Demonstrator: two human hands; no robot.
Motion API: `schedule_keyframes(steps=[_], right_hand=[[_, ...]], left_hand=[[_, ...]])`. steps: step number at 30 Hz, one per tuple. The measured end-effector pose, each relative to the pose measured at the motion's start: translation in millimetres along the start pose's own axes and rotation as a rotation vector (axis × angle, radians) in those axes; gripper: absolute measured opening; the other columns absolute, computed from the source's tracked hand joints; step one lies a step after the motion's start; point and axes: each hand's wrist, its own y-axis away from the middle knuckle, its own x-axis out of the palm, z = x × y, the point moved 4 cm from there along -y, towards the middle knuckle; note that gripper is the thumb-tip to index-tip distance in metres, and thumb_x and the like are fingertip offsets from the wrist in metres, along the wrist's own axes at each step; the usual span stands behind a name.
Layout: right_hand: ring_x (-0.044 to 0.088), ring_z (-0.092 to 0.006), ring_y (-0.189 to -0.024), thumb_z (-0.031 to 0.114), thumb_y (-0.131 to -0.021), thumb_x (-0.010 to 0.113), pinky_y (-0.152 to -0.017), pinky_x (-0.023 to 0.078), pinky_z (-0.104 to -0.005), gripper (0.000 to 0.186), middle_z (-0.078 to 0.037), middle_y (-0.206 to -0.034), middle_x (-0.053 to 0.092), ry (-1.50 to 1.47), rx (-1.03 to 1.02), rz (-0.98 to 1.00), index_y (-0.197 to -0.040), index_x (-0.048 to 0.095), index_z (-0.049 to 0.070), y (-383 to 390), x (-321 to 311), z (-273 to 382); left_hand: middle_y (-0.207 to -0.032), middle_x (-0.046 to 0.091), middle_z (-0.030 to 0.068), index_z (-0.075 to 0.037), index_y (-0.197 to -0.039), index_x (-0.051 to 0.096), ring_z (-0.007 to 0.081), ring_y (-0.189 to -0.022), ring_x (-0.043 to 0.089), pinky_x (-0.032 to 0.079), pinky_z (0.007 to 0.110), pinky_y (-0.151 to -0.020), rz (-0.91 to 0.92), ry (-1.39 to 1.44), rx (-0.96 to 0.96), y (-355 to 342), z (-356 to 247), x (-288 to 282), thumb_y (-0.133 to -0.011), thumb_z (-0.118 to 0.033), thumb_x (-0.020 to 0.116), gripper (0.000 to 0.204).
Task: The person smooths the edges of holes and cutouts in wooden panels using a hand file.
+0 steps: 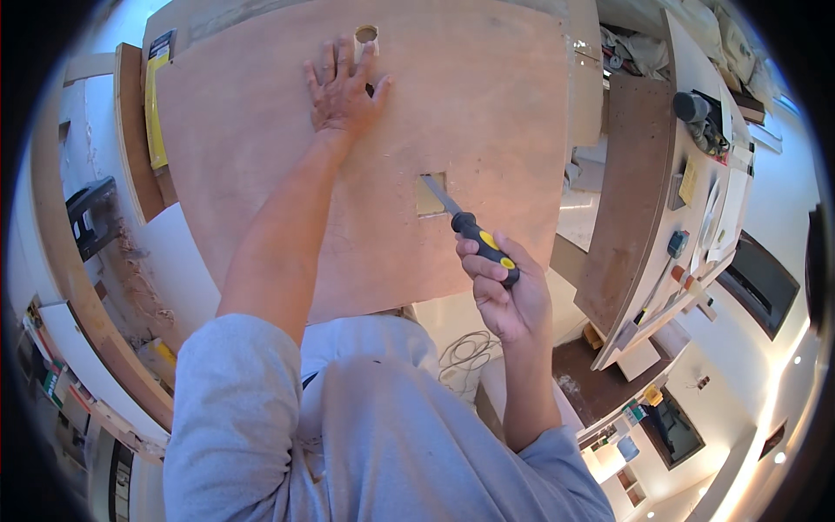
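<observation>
A large light-brown wooden board [261,191] lies in front of me. My left hand [339,106] is spread flat on its far part, fingers apart, partly over a small dark opening. Just past those fingertips, a round hole [366,34] shows in the board. My right hand [515,296] is wrapped round a hand tool [470,228] with a black-and-yellow handle and a narrow grey blade. The blade points up and left, its tip at a rectangular cutout [428,202]. Whether the blade is a file or a saw, I cannot tell.
To the right stands a bench [639,200] holding a brush [677,244] and a dark power tool [703,122]. A coiled cable [470,350] lies on the floor below the board. On the left are a yellow level-like strip [156,104] and a black tool [90,217].
</observation>
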Motion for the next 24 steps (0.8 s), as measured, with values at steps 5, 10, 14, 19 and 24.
schedule_keyframes(steps=[5, 10, 14, 19, 24], right_hand=[[0.045, -0.0106, -0.061, 0.01, -0.09, 0.048, -0.038, 0.032, -0.0178, 0.025, -0.014, -0.087, 0.044, 0.101, 0.012, -0.078, -0.106, 0.035, -0.005, -34.8, 12.0, 6.4], [0.045, -0.0116, -0.059, 0.007, -0.089, 0.049, -0.037, 0.031, -0.018, 0.023, -0.013, -0.083, 0.045, 0.167, -0.015, -0.235, -0.104, 0.036, -0.003, -114.0, -25.0, 37.0], [0.044, -0.0112, -0.056, 0.006, -0.089, 0.046, -0.036, 0.03, -0.0184, 0.02, -0.012, -0.083, 0.044, -0.012, 0.135, -0.083, -0.104, 0.037, -0.004, -29.2, 0.1, 29.2], [0.043, -0.0092, -0.056, 0.006, -0.089, 0.045, -0.037, 0.029, -0.0177, 0.019, -0.014, -0.084, 0.047, 0.01, 0.142, -0.04, -0.103, 0.037, -0.004, -113.6, -38.6, 62.4], [0.04, -0.0065, -0.055, 0.009, -0.091, 0.044, -0.034, 0.029, -0.0174, 0.024, -0.01, -0.079, 0.045, 0.247, -0.004, -0.13, -0.105, 0.036, -0.009, -35.6, 1.5, 17.1]], left_hand=[[-0.149, 0.02, 0.0073, -0.026, -0.139, 0.034, 0.0275, -0.138, 0.013, 0.006, 0.053, -0.11, 0.01, -0.033, -0.007, 0.1, 1.0, -2.7, -0.085, -0.054, 0.046, 0.062], [-0.15, 0.018, 0.0064, -0.027, -0.14, 0.031, 0.027, -0.139, 0.012, 0.006, 0.053, -0.11, 0.0, 0.011, 0.009, -3.5, -13.8, 7.0, -0.086, -0.054, 0.044, 0.062], [-0.15, 0.018, 0.006, -0.027, -0.141, 0.029, 0.0267, -0.139, 0.01, 0.004, 0.053, -0.11, 0.025, -0.017, -0.016, 4.2, 9.2, -7.3, -0.087, -0.053, 0.044, 0.062], [-0.15, 0.018, 0.0063, -0.027, -0.14, 0.031, 0.0264, -0.139, 0.009, 0.003, 0.053, -0.11, 0.043, 0.014, 0.008, -3.3, -13.7, 3.7, -0.086, -0.053, 0.045, 0.062], [-0.15, 0.018, 0.0063, -0.026, -0.141, 0.031, 0.0265, -0.139, 0.01, 0.004, 0.053, -0.109, 0.054, 0.002, -0.018, 8.0, 13.3, -0.9, -0.086, -0.052, 0.044, 0.062]])
